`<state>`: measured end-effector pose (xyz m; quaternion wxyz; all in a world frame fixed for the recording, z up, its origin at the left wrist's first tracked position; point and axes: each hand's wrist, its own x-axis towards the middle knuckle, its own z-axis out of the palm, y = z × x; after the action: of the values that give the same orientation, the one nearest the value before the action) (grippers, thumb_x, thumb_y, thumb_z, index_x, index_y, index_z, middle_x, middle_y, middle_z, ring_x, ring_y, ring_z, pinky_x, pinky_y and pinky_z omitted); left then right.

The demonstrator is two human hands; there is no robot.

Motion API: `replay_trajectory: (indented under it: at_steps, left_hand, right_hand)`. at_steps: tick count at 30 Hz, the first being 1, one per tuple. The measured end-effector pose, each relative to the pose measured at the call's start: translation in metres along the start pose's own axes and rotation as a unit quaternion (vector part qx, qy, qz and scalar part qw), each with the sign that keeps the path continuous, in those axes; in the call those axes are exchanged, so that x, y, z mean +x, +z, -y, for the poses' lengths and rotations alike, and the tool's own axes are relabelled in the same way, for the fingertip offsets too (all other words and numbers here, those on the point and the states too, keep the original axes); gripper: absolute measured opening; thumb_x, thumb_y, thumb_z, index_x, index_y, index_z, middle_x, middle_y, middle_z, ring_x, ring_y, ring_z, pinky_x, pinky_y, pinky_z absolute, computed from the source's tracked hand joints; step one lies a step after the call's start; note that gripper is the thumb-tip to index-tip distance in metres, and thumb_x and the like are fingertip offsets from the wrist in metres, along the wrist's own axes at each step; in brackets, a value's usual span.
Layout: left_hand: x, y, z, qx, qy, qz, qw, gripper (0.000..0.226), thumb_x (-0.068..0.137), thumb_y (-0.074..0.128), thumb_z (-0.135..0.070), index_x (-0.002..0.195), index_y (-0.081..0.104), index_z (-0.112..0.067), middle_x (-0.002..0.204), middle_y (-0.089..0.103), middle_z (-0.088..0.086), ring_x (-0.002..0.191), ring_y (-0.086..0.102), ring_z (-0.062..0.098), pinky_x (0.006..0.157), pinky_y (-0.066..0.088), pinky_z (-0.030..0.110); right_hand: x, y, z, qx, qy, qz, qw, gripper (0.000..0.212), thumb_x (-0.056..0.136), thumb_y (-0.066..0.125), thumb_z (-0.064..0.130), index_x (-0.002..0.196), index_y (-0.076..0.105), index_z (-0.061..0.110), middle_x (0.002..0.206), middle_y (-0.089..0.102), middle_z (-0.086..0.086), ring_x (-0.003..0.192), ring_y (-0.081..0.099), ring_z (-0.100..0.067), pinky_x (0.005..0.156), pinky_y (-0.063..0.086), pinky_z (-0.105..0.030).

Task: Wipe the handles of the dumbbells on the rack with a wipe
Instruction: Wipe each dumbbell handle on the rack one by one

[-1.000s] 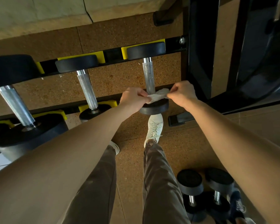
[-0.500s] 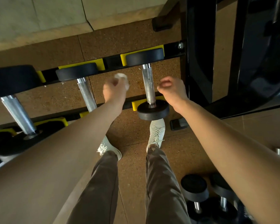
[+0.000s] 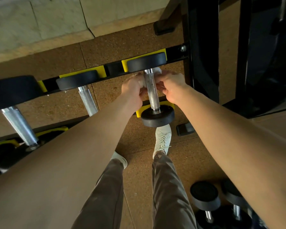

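Observation:
The rightmost dumbbell on the rack has a knurled steel handle (image 3: 151,93) between two black heads. A white wipe (image 3: 157,70) passes behind the handle's far end, just under the far head. My left hand (image 3: 133,90) pinches one end of the wipe on the handle's left side. My right hand (image 3: 172,83) pinches the other end on the right side. Most of the wipe is hidden by my fingers and the handle.
Two bigger dumbbells (image 3: 87,98) (image 3: 18,123) lie on the black rack (image 3: 175,53) with yellow cradles to the left. A black frame upright (image 3: 203,55) stands close right. Two dumbbells (image 3: 205,199) stand on the cork floor by my right foot.
Half a second ago my left hand held the balled wipe left of the handle and my right hand was empty. Now both hands have moved up to the far end, the wipe looped behind the handle.

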<state>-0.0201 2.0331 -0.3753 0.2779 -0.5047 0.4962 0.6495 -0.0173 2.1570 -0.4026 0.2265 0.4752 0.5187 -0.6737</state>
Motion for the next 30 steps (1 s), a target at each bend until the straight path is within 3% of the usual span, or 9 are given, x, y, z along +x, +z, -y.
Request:
replay_trajectory:
  at_steps: [2,5,7,10,14,16,22,27,30]
  left_hand:
    - [-0.003,-0.004,0.001,-0.015,-0.002,-0.048,0.999,0.015,0.092,0.074,-0.017,0.106,0.069,-0.02,0.107,0.07,0.01,0.094,0.071,0.022,0.084,0.063,0.032]
    - [-0.007,-0.009,-0.002,-0.122,-0.009,-0.08,0.989,0.014,0.087,0.078,-0.015,0.097,0.068,-0.019,0.108,0.07,0.011,0.093,0.074,0.023,0.08,0.064,0.031]
    - [-0.009,-0.007,0.0,-0.18,-0.011,-0.088,0.98,0.014,0.088,0.078,-0.013,0.095,0.067,-0.018,0.109,0.071,0.011,0.095,0.074,0.023,0.082,0.064,0.033]
    - [-0.012,0.002,0.008,-0.111,0.01,-0.047,0.993,0.016,0.091,0.075,-0.017,0.106,0.07,-0.019,0.106,0.075,0.007,0.096,0.074,0.021,0.087,0.062,0.035]
    - [-0.013,0.009,0.004,-0.007,0.037,-0.038,0.999,0.008,0.092,0.074,-0.02,0.094,0.068,-0.023,0.101,0.075,0.004,0.1,0.073,0.021,0.09,0.061,0.039]
    - [-0.011,0.007,-0.004,0.009,0.041,-0.038,0.998,0.012,0.089,0.076,-0.015,0.093,0.068,-0.023,0.099,0.075,0.003,0.098,0.074,0.019,0.09,0.061,0.038]
    - [-0.009,-0.029,0.004,-0.024,0.07,-0.115,0.991,0.013,0.094,0.069,-0.014,0.089,0.063,-0.025,0.102,0.069,0.003,0.097,0.07,0.018,0.088,0.061,0.031]
    - [-0.007,-0.027,0.038,0.122,0.091,-0.073,0.986,0.005,0.098,0.064,-0.022,0.098,0.065,-0.027,0.103,0.068,-0.001,0.101,0.067,0.017,0.093,0.058,0.034]
    - [-0.002,-0.02,0.048,0.24,0.1,-0.02,0.965,0.014,0.096,0.066,-0.018,0.106,0.068,-0.027,0.106,0.07,0.001,0.104,0.066,0.02,0.094,0.057,0.039]
  right_hand:
    - [-0.001,0.001,0.002,0.003,0.001,-0.002,1.0,0.018,0.098,0.051,0.003,0.096,0.069,0.006,0.07,0.072,-0.009,0.083,0.059,-0.03,0.086,0.052,-0.042]
    - [-0.007,0.0,0.001,0.027,-0.015,0.032,0.999,0.018,0.09,0.067,0.004,0.107,0.072,0.007,0.085,0.075,-0.011,0.077,0.069,-0.025,0.084,0.053,-0.037]
    - [-0.011,0.0,0.003,0.011,-0.026,0.053,0.998,0.018,0.093,0.067,0.009,0.11,0.07,0.009,0.098,0.076,-0.012,0.089,0.074,-0.027,0.093,0.057,-0.042]
    - [-0.015,-0.003,0.007,0.027,-0.04,0.028,0.998,0.014,0.093,0.065,0.003,0.103,0.07,0.011,0.099,0.076,-0.013,0.088,0.074,-0.025,0.097,0.053,-0.046]
    - [-0.02,-0.018,0.0,0.132,-0.042,-0.057,0.989,0.025,0.095,0.063,0.007,0.12,0.066,0.011,0.105,0.076,-0.008,0.091,0.075,-0.016,0.088,0.058,-0.031]
    - [-0.023,-0.019,-0.008,0.162,-0.039,-0.079,0.983,0.019,0.096,0.063,0.008,0.115,0.066,0.012,0.107,0.073,-0.008,0.094,0.074,-0.017,0.084,0.058,-0.028]
    - [-0.028,-0.004,-0.023,-0.001,-0.044,-0.007,0.999,0.013,0.096,0.065,0.018,0.108,0.07,0.017,0.111,0.075,-0.006,0.104,0.071,-0.023,0.097,0.054,-0.042]
    - [-0.029,-0.02,-0.016,0.155,0.013,-0.114,0.981,0.029,0.098,0.058,0.006,0.126,0.061,0.011,0.106,0.075,-0.009,0.085,0.075,-0.018,0.069,0.059,-0.024]
    - [-0.031,-0.039,-0.023,0.108,-0.019,-0.179,0.978,0.026,0.102,0.05,0.007,0.125,0.064,0.007,0.102,0.071,-0.008,0.08,0.07,-0.014,0.057,0.056,-0.015]
